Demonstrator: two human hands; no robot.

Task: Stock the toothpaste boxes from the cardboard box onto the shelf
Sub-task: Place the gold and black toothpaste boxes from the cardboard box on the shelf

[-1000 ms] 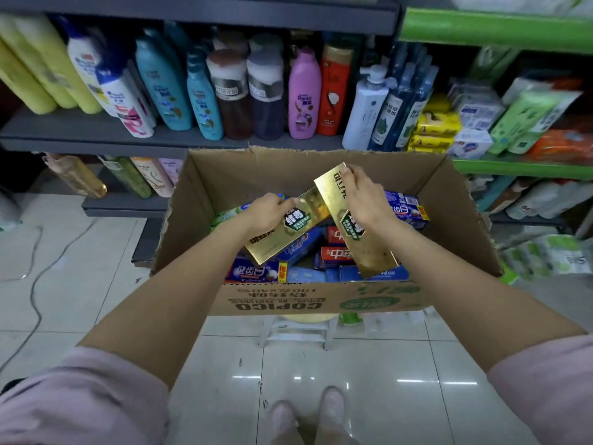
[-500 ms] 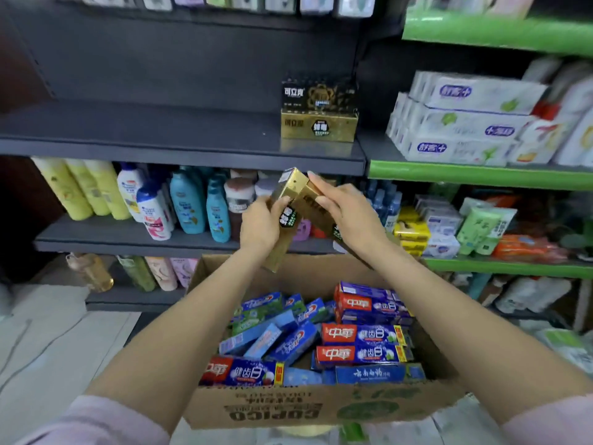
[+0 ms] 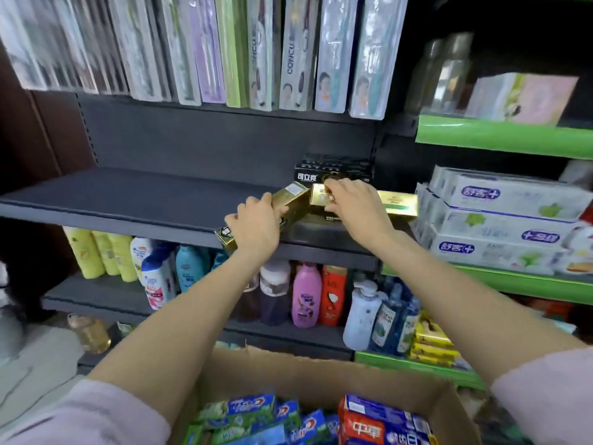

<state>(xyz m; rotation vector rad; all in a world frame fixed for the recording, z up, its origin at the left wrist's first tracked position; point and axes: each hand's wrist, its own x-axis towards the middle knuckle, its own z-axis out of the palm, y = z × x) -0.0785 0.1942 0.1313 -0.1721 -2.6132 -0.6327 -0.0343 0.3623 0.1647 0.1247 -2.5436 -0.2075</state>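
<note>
My left hand (image 3: 256, 224) grips a gold toothpaste box (image 3: 290, 200) held slanted over the front edge of the dark grey shelf (image 3: 128, 200). To its right, my right hand (image 3: 353, 203) holds a second gold toothpaste box (image 3: 398, 203) lengthwise on top of a gold box lying on the shelf. Just behind the two hands stands a black toothpaste box (image 3: 333, 171). The cardboard box (image 3: 288, 370) sits at the bottom, with several blue, green and red toothpaste boxes (image 3: 362, 425) inside.
Toothbrush packs (image 3: 288, 53) hang above the shelf. White toothpaste boxes (image 3: 500, 220) are stacked on the green shelf at the right. Shampoo and lotion bottles (image 3: 306, 295) line the shelf below. The left part of the grey shelf is bare.
Both hands have risen from over the cardboard box to the grey shelf, carrying a gold box each. My view has tilted upward.
</note>
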